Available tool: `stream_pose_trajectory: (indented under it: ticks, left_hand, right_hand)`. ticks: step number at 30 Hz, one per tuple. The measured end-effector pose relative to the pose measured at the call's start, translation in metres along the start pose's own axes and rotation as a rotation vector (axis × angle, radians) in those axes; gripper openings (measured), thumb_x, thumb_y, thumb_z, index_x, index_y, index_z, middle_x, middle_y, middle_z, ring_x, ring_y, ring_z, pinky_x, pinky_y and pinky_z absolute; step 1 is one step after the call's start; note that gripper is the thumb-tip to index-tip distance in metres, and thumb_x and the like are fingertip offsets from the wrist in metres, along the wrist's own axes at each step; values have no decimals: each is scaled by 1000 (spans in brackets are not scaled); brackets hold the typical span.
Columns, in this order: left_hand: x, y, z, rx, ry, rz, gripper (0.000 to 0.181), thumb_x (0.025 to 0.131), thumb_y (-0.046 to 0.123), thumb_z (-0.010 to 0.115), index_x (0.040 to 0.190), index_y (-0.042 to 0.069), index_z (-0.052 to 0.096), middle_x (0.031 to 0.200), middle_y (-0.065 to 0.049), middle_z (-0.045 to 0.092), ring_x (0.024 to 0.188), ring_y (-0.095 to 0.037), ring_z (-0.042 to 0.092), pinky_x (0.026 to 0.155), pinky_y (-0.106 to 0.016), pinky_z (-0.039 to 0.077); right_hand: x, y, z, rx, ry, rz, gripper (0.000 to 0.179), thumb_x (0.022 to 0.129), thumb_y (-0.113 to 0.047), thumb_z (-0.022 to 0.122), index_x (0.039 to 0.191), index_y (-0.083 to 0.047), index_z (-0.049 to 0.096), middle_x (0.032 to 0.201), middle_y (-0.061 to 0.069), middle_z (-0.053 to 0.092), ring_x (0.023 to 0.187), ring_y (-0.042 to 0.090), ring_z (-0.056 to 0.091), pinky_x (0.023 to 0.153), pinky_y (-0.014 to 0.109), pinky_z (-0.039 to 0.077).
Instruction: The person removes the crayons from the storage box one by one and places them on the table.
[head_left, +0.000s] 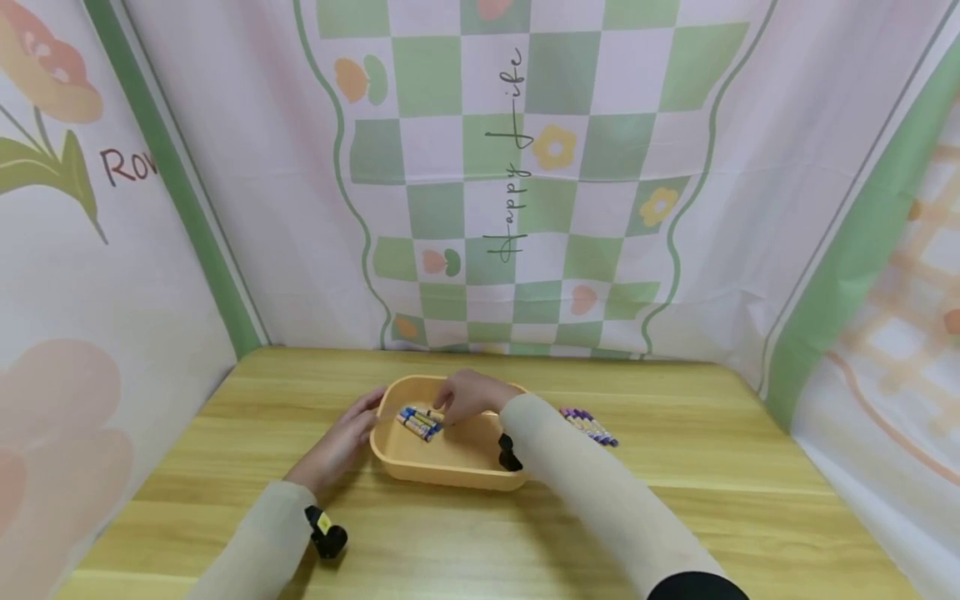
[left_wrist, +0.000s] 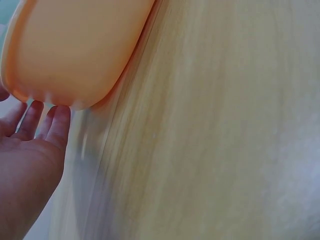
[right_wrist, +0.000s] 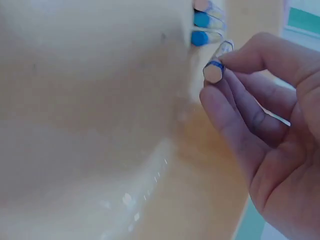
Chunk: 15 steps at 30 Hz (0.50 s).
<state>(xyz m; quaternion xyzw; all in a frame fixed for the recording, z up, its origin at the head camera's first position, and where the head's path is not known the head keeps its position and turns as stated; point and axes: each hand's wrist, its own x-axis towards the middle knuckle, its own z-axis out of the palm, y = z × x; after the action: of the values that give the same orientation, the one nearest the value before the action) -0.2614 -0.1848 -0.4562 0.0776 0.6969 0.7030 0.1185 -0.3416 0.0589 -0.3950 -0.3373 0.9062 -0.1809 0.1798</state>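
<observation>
A shallow orange plastic basket (head_left: pixel 465 478) stands on the wooden table. My right hand (head_left: pixel 472 395) reaches down into it, pinching a crayon (right_wrist: pixel 214 73) between thumb and fingers; the crayon has a peach-coloured six-sided end with a dark blue band. Close by, several crayons (head_left: pixel 418 423) with blue ends lie side by side at the left of the basket floor. In the right wrist view, a few of these blue-ended crayons (right_wrist: pixel 200 38) show just past the held one. My left hand (left_wrist: pixel 30 160) touches the basket's left end wall with extended fingertips.
Outside the basket, to its right, a row of purple-ended crayons (head_left: pixel 590 426) lies on the wooden table (head_left: pixel 420 542), partly behind my right sleeve. A printed cloth (head_left: pixel 555 200) hangs behind the table, with more cloth at both sides.
</observation>
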Motion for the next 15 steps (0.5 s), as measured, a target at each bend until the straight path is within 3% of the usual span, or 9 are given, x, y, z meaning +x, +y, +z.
stream_pose_trajectory:
  ticks: [5,10,15]
  left_hand:
    - [-1,1,1,6,1,-13,62,103,11,38,160,5,14,165,-15,12,148,-36,22,118,-50,24]
    - [0,2,1,19,10,-30,62,102,12,39,160,7,16,166,-14,13,148,-35,22,118,-49,24]
    - [1,1,0,22,5,-37,62,103,14,39,160,8,16,166,-14,12,148,-35,22,119,-49,24]
  right_hand:
    - [-13,10,-16,133,-50,-23,37,84,-6,70,121,-6,72,98,-3,67,86,10,60,77,26,54]
    - [-29,22,-35,151,-24,-50,39,82,-4,65,120,-4,72,89,-2,68,75,9,59,68,23,53]
    - [-53,36,-57,174,9,-17,41,83,-5,62,123,-6,71,88,-1,66,74,10,55,66,25,49]
